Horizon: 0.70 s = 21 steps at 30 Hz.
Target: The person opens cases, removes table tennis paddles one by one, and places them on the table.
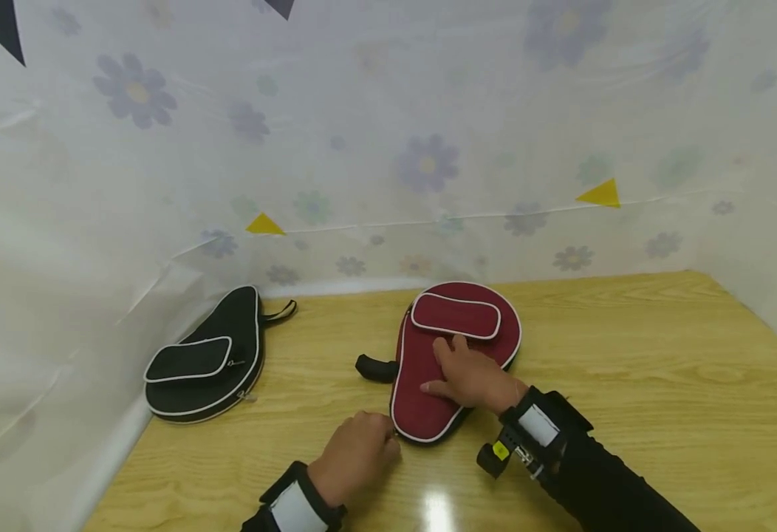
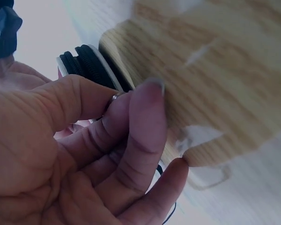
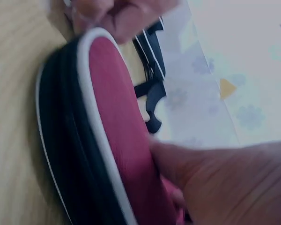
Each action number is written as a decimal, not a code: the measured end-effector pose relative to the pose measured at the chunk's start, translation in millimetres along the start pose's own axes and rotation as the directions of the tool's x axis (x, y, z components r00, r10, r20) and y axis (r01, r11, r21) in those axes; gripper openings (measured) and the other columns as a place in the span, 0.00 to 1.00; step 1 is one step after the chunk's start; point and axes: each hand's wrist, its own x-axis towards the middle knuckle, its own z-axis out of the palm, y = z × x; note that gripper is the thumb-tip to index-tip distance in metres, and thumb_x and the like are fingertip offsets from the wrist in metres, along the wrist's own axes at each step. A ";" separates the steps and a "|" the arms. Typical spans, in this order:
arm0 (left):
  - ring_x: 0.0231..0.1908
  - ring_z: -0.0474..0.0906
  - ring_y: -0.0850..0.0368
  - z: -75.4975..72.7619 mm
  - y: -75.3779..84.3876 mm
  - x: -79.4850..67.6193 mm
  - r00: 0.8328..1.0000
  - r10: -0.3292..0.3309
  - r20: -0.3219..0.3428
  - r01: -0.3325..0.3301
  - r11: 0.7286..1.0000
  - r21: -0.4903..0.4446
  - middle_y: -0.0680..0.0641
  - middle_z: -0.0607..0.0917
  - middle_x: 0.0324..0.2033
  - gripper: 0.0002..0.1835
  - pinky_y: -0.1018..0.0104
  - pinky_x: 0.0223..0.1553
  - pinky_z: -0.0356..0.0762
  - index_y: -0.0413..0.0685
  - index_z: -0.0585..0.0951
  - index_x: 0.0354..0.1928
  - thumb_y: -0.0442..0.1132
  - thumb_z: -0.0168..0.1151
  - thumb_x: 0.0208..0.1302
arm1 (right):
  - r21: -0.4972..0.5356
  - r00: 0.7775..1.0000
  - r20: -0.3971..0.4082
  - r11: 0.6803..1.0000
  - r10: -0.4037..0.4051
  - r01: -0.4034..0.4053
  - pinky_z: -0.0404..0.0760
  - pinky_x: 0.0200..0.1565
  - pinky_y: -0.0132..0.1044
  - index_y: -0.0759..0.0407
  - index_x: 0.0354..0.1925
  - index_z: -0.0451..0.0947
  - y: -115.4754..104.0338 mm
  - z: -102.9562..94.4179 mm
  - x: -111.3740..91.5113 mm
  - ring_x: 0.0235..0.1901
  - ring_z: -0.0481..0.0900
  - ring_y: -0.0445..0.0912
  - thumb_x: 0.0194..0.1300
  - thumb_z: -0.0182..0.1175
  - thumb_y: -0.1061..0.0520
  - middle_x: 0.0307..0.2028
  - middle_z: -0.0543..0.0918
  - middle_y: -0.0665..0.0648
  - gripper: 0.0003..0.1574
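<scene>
A dark red, paddle-shaped zip case [image 1: 422,403] with white piping lies on the table, its rounded end away from me and its narrow end near. On its front, just below the pocket [image 1: 456,315], my right hand [image 1: 475,377] rests with fingers spread. At the narrow end, my left hand [image 1: 355,454] pinches a small metal zipper pull [image 2: 115,97] between thumb and forefinger, which mostly cover it. The black zipper side [image 3: 68,122] of the case faces the right wrist camera, and its zipper looks shut along the visible stretch.
A black case [image 1: 232,329] of the same shape, with a pocket and a wrist loop [image 1: 281,313], lies at the left by the wall sheet. The red case's black strap [image 1: 375,369] sticks out leftward. A flowered sheet [image 1: 362,148] hangs behind the wooden table [image 1: 628,355].
</scene>
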 end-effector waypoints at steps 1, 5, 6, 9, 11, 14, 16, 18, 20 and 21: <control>0.17 0.58 0.68 0.1 -0.1 0.7 1.000 -0.001 0.003 0.001 1.000 0.008 0.60 0.66 0.13 0.19 0.71 0.16 0.57 0.53 0.67 0.12 0.29 0.62 0.52 | -0.007 0.999 -0.016 0.999 0.033 -0.033 0.75 0.28 0.45 0.64 0.48 0.64 -3.1 2.2 -1.9 0.25 0.73 0.52 0.68 0.67 0.46 0.36 0.66 0.63 0.29; 0.17 0.58 0.68 0.1 -0.6 3.3 1.000 -0.006 0.020 0.006 1.000 0.028 0.60 0.65 0.14 0.18 0.71 0.17 0.58 0.53 0.68 0.13 0.29 0.62 0.52 | -0.058 0.988 -0.112 0.992 0.109 -0.116 0.76 0.24 0.48 0.65 0.47 0.64 -13.7 13.1 -5.4 0.20 0.73 0.54 0.70 0.64 0.46 0.32 0.66 0.65 0.27; 0.17 0.58 0.68 0.2 -0.5 3.8 1.000 -0.007 0.025 0.007 1.000 0.025 0.60 0.65 0.14 0.18 0.71 0.17 0.57 0.52 0.68 0.13 0.29 0.62 0.52 | -0.068 0.985 -0.133 0.990 0.110 -0.120 0.76 0.23 0.48 0.65 0.46 0.64 -14.9 15.6 -5.5 0.20 0.73 0.54 0.71 0.63 0.47 0.31 0.65 0.65 0.26; 0.17 0.58 0.68 -0.1 0.1 3.5 0.999 -0.012 0.035 0.011 1.000 0.013 0.60 0.65 0.14 0.18 0.72 0.17 0.58 0.53 0.68 0.13 0.28 0.62 0.53 | -0.055 0.980 -0.164 0.991 0.110 -0.120 0.76 0.23 0.48 0.65 0.45 0.64 -17.0 20.5 -5.4 0.19 0.72 0.54 0.72 0.62 0.51 0.31 0.64 0.64 0.22; 0.17 0.58 0.68 -0.7 0.8 2.9 0.999 -0.016 0.036 0.015 1.000 0.011 0.60 0.66 0.14 0.19 0.72 0.17 0.57 0.53 0.68 0.13 0.28 0.62 0.53 | -0.038 0.980 -0.161 0.992 0.113 -0.121 0.76 0.23 0.48 0.65 0.45 0.64 -17.4 21.2 -5.7 0.20 0.72 0.53 0.72 0.61 0.52 0.32 0.64 0.64 0.21; 0.17 0.59 0.68 -1.5 1.1 2.4 1.000 -0.008 0.024 0.008 1.000 0.016 0.60 0.66 0.14 0.19 0.71 0.17 0.58 0.53 0.68 0.13 0.29 0.63 0.53 | -0.038 0.981 -0.155 0.991 0.120 -0.127 0.76 0.23 0.47 0.64 0.46 0.63 -16.7 21.0 -6.4 0.20 0.71 0.53 0.72 0.61 0.52 0.33 0.63 0.63 0.21; 0.17 0.59 0.68 -1.5 1.1 2.3 1.000 0.000 0.015 0.000 1.000 0.018 0.60 0.67 0.14 0.19 0.71 0.17 0.58 0.52 0.68 0.13 0.29 0.63 0.53 | -0.046 0.981 -0.159 0.991 0.114 -0.123 0.76 0.22 0.48 0.65 0.45 0.63 -16.5 19.9 -7.3 0.20 0.71 0.53 0.72 0.62 0.51 0.33 0.63 0.63 0.21; 0.18 0.59 0.68 -1.5 1.1 2.4 1.000 0.007 0.011 -0.007 1.000 0.021 0.60 0.67 0.14 0.18 0.71 0.17 0.58 0.52 0.68 0.13 0.29 0.63 0.53 | -0.050 0.982 -0.157 0.992 0.103 -0.112 0.76 0.22 0.48 0.65 0.45 0.62 -15.6 18.9 -7.4 0.20 0.72 0.53 0.72 0.62 0.51 0.33 0.63 0.63 0.22; 0.18 0.59 0.68 -1.6 1.1 2.3 1.000 0.006 0.012 -0.006 1.000 0.024 0.60 0.67 0.14 0.18 0.70 0.17 0.58 0.52 0.69 0.13 0.29 0.64 0.53 | -0.039 0.985 -0.144 0.994 0.096 -0.103 0.77 0.23 0.49 0.65 0.45 0.62 -15.0 17.2 -6.8 0.21 0.73 0.54 0.72 0.61 0.51 0.34 0.63 0.64 0.22; 0.18 0.59 0.68 -1.7 1.1 2.3 1.000 0.005 0.012 -0.006 1.000 0.028 0.60 0.68 0.15 0.18 0.70 0.17 0.58 0.52 0.69 0.13 0.29 0.64 0.53 | -0.033 0.987 -0.134 0.995 0.094 -0.099 0.77 0.23 0.50 0.65 0.46 0.62 -14.8 16.4 -6.5 0.21 0.73 0.55 0.72 0.61 0.51 0.35 0.64 0.64 0.22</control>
